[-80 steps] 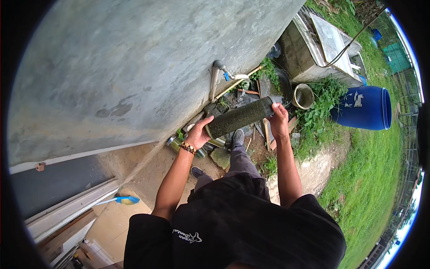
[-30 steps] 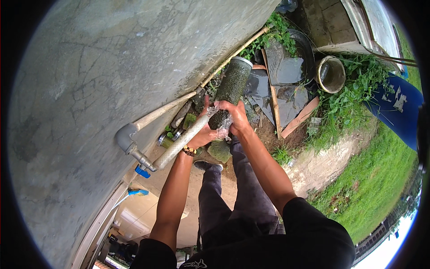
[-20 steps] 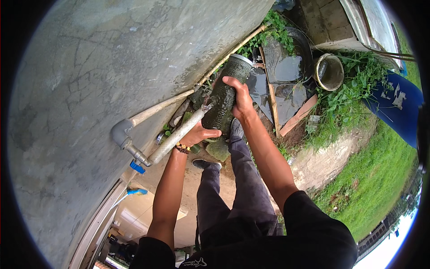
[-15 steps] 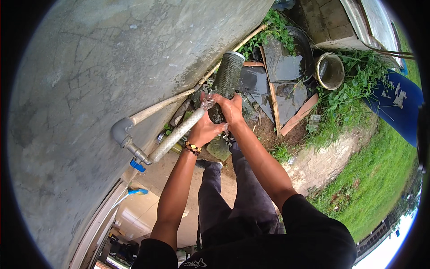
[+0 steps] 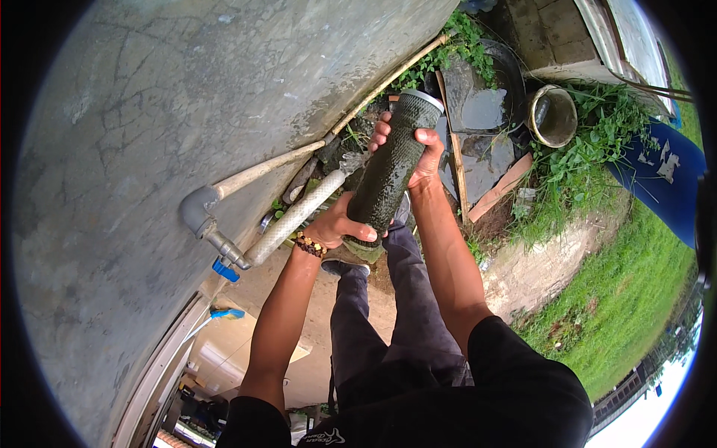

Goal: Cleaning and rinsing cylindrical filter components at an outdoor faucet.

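Note:
A wet, dark green mesh cylinder with a pale rim at its top end is held slanting in front of me. My left hand, with a beaded bracelet at the wrist, grips its lower end, thumb across it. My right hand is wrapped round its upper part, fingertips showing on the far side. Just left of the cylinder, water spills from a pale braided hose, which is fitted to a wall tap with a blue handle.
A concrete wall with pipes fills the left. Beyond my hands lie wet slabs and wood strips. A small bucket, weeds and a blue drum are at the right; grass slopes below them. A brush is behind the tap.
The cylinder has shifted right, out from under the hose's mouth, and tilted more. My right hand has moved up it from the water stream toward the rim; my left hand stays at the lower end.

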Available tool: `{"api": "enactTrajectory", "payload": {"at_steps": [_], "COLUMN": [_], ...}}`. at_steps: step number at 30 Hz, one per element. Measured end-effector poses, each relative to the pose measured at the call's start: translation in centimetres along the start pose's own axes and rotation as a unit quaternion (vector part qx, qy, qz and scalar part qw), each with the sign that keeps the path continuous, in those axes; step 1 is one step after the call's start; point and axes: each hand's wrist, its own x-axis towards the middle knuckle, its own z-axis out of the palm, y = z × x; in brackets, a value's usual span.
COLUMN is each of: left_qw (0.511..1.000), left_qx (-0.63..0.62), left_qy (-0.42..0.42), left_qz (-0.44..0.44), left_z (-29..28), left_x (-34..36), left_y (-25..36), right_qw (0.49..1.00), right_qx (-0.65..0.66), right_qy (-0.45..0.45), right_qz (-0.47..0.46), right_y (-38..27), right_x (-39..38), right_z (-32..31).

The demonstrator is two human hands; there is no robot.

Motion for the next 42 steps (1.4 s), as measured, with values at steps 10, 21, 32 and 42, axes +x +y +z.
{"api": "enactTrajectory", "payload": {"at_steps": [10,21,32,42], "left_qw": [0.899,0.79,0.956,0.88], "left_qx": [-0.369,0.485,0.241,-0.367], "left_qy": [-0.234,0.373,0.159,-0.301], "left_qz": [-0.003,0.043,0.044,0.027], "left_z": [0.3,2.3,0.2,1.2], "left_x": [-0.2,5.6,1.9,2.2], "left_y": [-6.2,0.4,2.6,-2.5], "right_qw": [0.981,0.848,0.966,0.955], "right_qx": [0.121,-0.348,-0.196,0.182], "right_qy": [-0.11,0.344,0.166,-0.226], "right_qz": [0.105,-0.203,-0.041,0.062], "right_y": [2.9,5.9,2.0,1.4], "right_x": [-0.9,0.5,-1.0,2.0], "right_z": [0.7,-5.7,1.8,2.7]}}
